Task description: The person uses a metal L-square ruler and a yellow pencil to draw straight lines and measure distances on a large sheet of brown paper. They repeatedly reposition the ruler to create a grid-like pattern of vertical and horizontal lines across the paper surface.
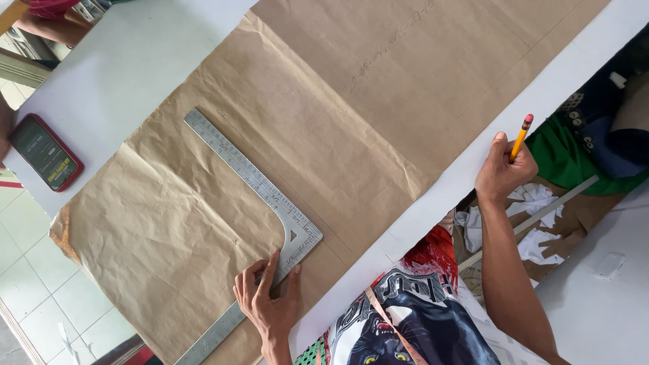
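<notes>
Spreading across most of the view, the white table (128, 74) carries a big sheet of creased brown paper (351, 108) that runs from about eight o'clock up to one o'clock. On that paper lies a metal L-square ruler (260, 182), its long arm pointing toward ten o'clock and its shorter arm running down toward seven o'clock, the corner sitting just right of centre-bottom.

My left hand (269, 301), at six o'clock, rests flat on the ruler's shorter arm near the corner, fingers spread wide and pressing it against the paper.

My right hand (501, 172), at three o'clock, sits at the table's edge, just off the paper, well apart from the ruler. Its fingers are curled tight around a yellow pencil (520, 137) with a pink eraser, which points up toward one o'clock.

Beyond the table's edge at three o'clock lies a heap of green and dark cloth (574, 155). A red-cased phone (46, 153) lies on the table at nine o'clock, clear of the paper.
</notes>
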